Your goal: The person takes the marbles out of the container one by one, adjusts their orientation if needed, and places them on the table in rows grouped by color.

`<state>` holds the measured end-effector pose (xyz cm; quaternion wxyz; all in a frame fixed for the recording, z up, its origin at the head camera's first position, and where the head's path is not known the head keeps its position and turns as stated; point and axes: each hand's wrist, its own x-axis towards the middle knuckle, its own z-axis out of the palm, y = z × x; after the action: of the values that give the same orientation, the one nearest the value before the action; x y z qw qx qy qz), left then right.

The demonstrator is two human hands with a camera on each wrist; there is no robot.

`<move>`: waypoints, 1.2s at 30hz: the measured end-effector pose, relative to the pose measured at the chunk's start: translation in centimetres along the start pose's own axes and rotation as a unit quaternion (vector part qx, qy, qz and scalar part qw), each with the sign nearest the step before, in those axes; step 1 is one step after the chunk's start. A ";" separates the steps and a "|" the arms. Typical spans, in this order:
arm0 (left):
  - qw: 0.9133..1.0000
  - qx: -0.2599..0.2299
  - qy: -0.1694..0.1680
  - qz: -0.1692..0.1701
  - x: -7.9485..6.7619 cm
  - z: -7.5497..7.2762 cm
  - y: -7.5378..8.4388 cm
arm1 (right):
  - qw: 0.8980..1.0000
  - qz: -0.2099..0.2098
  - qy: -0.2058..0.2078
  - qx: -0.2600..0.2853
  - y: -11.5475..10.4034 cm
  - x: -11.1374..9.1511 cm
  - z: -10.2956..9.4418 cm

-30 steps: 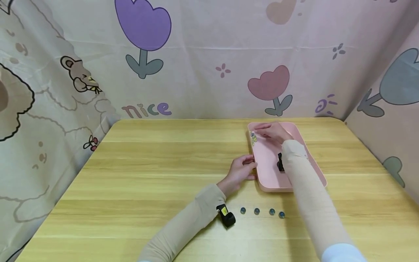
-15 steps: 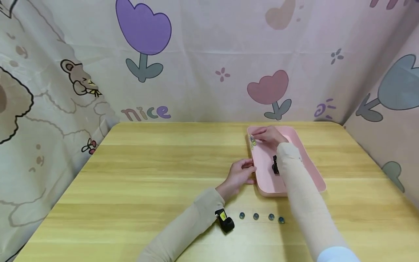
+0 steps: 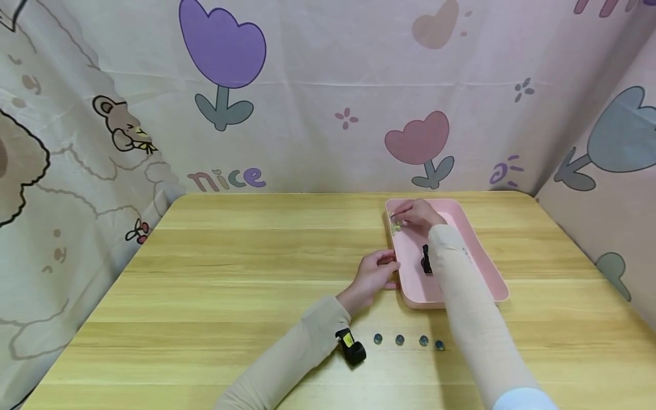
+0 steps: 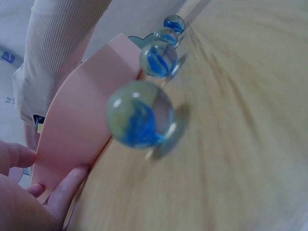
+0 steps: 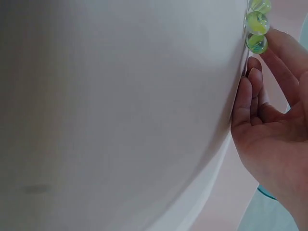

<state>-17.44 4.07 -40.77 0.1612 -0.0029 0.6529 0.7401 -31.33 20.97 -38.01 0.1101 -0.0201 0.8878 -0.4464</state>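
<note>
A pink tray (image 3: 415, 290) stands at the right of the wooden table. My left hand (image 3: 370, 276) holds its left side; in the left wrist view fingers meet the rim and the foot of the outer wall. Inside the tray my right hand (image 3: 417, 214) is at the far left corner, beside several yellow-green marbles (image 3: 396, 228). In the right wrist view its thumb and index finger close at the lowest green marble (image 5: 256, 44), while the other fingers rest curled by the tray wall. Several clear marbles with blue swirls (image 4: 139, 115) lie in a row before the tray.
The black wrist camera (image 3: 351, 348) on my left sleeve hangs close to the leftmost blue marble (image 3: 377, 339). A printed cloth (image 3: 307, 131) hangs behind the table and at both sides. Bare wood (image 3: 230, 256) stretches left of the tray.
My right fingers have lowered from above the tray's far left corner and drawn together at the marbles. The left hand has stayed at the tray's side. The head view has tilted slightly.
</note>
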 end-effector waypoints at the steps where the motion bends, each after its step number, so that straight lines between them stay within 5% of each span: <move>1: 1.000 0.001 0.000 -0.001 0.0 0.0 0.0 | 1.000 -0.002 -0.001 0.000 0.1 0.0 0.0; 14: 1.000 0.004 0.009 0.008 0.1 0.3 -0.1 | 1.000 -0.015 -0.006 -0.012 0.4 -0.2 -1.2; 30: 1.000 0.009 0.012 -0.004 0.2 0.2 -0.4 | 0.994 -0.050 -0.071 0.061 0.5 -0.9 -1.9; 36: 1.000 0.012 0.015 -0.004 0.1 0.2 -0.3 | 0.993 -0.085 -0.084 0.004 -0.4 -1.4 -2.9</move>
<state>-17.46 4.35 -41.02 0.1541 -0.0148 0.6638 0.7317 -30.57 23.19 -35.80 0.1462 -0.1321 0.8688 -0.4543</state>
